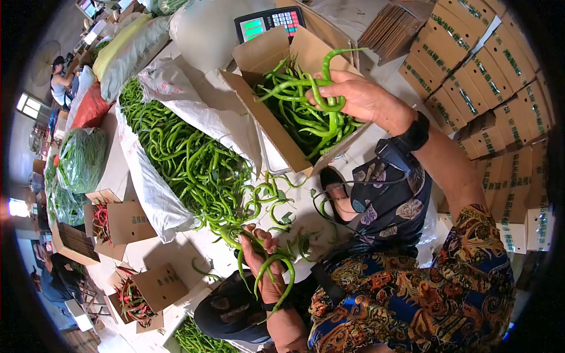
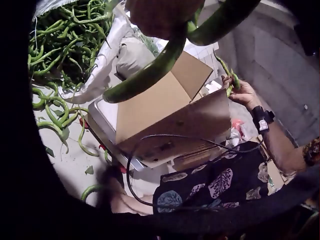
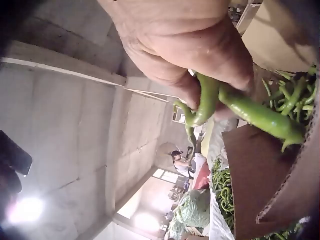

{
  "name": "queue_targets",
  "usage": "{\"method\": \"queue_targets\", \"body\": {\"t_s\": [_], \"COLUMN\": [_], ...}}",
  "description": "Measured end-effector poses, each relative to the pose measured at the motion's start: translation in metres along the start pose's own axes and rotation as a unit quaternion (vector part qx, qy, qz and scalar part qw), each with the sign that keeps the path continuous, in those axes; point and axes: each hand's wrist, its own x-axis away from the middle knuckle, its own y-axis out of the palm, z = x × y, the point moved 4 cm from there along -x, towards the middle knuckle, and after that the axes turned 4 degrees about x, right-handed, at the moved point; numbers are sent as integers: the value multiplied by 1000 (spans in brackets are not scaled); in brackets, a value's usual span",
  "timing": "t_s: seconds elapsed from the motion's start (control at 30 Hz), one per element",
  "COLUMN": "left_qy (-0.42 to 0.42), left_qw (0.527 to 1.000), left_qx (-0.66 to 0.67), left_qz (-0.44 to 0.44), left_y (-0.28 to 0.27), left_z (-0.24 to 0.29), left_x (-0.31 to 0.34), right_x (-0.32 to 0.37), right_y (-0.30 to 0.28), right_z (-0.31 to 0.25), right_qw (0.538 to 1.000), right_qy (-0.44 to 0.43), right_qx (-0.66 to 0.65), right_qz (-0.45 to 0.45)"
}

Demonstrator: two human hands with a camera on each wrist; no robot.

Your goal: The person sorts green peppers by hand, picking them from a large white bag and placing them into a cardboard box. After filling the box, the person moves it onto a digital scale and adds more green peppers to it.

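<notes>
Over the open cardboard box (image 1: 268, 132), which holds green peppers (image 1: 294, 112), my right hand (image 1: 353, 99) grips several long green peppers (image 1: 332, 112). The right wrist view shows peppers (image 3: 207, 97) pinched between that hand's (image 3: 185, 45) thumb and fingers. My left hand (image 1: 259, 259) holds a few long peppers (image 1: 288, 279) with curled fingers, beside the mouth of a white sack (image 1: 141, 176) full of green peppers (image 1: 182, 153). In the left wrist view, large peppers (image 2: 150, 72) hang from the left hand (image 2: 162, 17), partly cut off by the frame edge.
A scale display (image 1: 254, 28) stands behind the box. Loose peppers (image 1: 276, 200) lie on the floor between sack and legs. Boxes of red peppers (image 1: 134, 300) are at the lower left, stacked cartons (image 1: 471, 76) at the right. People (image 1: 60, 82) are at the far left.
</notes>
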Motion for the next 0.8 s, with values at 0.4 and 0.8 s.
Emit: {"method": "queue_targets", "body": {"t_s": [0.4,0.8], "left_qy": [-15,14], "left_qw": [1000,994], "left_qx": [-7,97], "left_qz": [-24,-41], "left_y": [-7,-1], "left_z": [2,22], "left_x": [-3,-2], "right_x": [-50,98], "right_y": [-53,110], "right_z": [3,28], "right_qw": [856,774], "right_qy": [64,102], "right_qx": [498,545], "right_qz": [123,-307]}}
